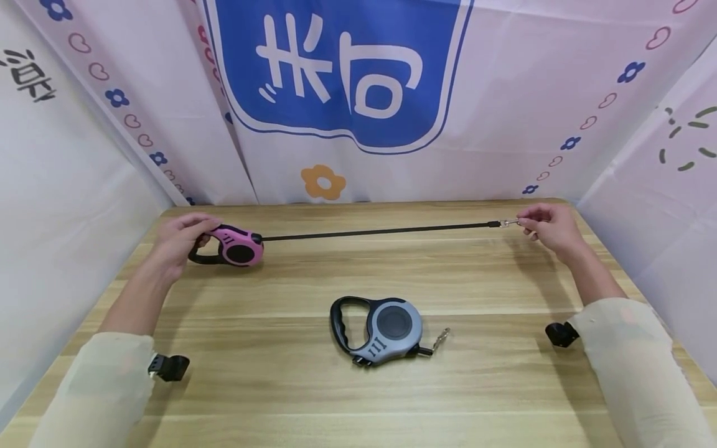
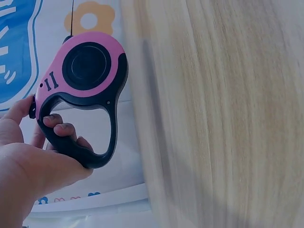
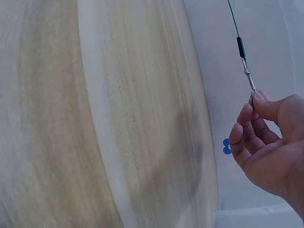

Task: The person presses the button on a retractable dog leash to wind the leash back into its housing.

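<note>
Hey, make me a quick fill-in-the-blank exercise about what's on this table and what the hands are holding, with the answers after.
1. The left hand holds a ____-and-black retractable leash.
2. The right hand pinches the metal clip at the end of the ____ strap.
3. In the head view, the handle of the gray leash lies to the ____ of its rounded body.
4. Altogether, ____ leashes are in view.

Missing words: pink; black; left; two.
</note>
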A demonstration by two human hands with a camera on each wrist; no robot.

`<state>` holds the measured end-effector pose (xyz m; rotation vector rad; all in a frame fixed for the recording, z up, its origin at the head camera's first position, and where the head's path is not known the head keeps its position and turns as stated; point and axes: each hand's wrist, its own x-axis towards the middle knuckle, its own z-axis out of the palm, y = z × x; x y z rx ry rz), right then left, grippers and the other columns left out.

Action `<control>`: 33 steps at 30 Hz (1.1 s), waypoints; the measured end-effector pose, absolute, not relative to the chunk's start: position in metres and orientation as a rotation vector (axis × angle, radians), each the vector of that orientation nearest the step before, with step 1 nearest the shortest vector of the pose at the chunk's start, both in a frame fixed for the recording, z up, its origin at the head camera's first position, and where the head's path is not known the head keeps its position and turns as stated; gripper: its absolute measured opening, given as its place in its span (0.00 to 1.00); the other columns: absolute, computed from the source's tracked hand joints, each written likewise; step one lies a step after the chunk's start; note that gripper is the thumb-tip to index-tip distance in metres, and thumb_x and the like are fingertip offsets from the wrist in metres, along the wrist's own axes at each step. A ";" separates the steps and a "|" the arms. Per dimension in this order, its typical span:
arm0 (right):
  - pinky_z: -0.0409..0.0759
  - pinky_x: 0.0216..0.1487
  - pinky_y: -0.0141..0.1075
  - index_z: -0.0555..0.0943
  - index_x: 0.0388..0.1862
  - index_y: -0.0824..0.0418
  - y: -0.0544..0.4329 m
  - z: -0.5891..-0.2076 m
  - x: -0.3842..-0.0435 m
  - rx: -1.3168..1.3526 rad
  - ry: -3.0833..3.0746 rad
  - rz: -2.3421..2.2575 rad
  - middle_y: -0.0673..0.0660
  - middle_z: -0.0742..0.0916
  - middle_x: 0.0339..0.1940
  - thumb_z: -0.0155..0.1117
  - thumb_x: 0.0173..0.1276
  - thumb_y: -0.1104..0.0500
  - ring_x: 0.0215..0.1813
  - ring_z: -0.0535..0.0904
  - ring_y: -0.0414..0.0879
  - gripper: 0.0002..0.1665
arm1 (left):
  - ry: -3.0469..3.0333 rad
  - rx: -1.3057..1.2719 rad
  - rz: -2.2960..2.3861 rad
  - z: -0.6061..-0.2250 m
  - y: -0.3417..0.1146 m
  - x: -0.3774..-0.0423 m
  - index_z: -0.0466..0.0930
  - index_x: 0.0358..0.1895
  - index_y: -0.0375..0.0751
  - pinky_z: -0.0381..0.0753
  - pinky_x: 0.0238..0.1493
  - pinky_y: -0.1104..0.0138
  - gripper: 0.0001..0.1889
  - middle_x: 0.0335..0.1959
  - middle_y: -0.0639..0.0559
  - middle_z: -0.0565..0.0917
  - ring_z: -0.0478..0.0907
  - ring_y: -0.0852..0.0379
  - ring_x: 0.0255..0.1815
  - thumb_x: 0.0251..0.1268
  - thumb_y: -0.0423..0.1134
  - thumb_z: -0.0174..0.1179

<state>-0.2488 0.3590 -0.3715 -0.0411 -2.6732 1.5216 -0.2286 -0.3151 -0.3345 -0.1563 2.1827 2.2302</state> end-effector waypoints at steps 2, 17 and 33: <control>0.82 0.35 0.30 0.76 0.56 0.77 0.359 -0.372 -0.249 -0.042 -2.672 1.523 0.42 0.84 0.31 0.58 0.79 0.67 0.33 0.78 0.34 0.13 | 2.179 -0.157 2.230 -0.334 -0.314 -0.229 0.91 0.31 0.50 0.75 0.29 0.76 0.10 0.27 0.61 0.84 0.74 0.65 0.27 0.71 0.32 0.66; 0.82 0.36 0.30 0.77 0.55 0.75 0.354 -0.369 -0.247 -0.042 -2.677 1.536 0.43 0.84 0.33 0.59 0.79 0.66 0.34 0.78 0.36 0.13 | 2.176 -0.144 2.163 -0.332 -0.306 -0.230 0.90 0.32 0.54 0.77 0.31 0.76 0.11 0.28 0.61 0.84 0.75 0.64 0.29 0.72 0.34 0.67; 0.83 0.36 0.32 0.77 0.55 0.78 0.350 -0.370 -0.246 0.009 -2.701 1.498 0.47 0.84 0.33 0.58 0.79 0.68 0.34 0.78 0.37 0.13 | 2.164 -0.155 2.135 -0.333 -0.301 -0.228 0.90 0.32 0.55 0.80 0.35 0.76 0.11 0.32 0.62 0.85 0.78 0.65 0.32 0.73 0.34 0.66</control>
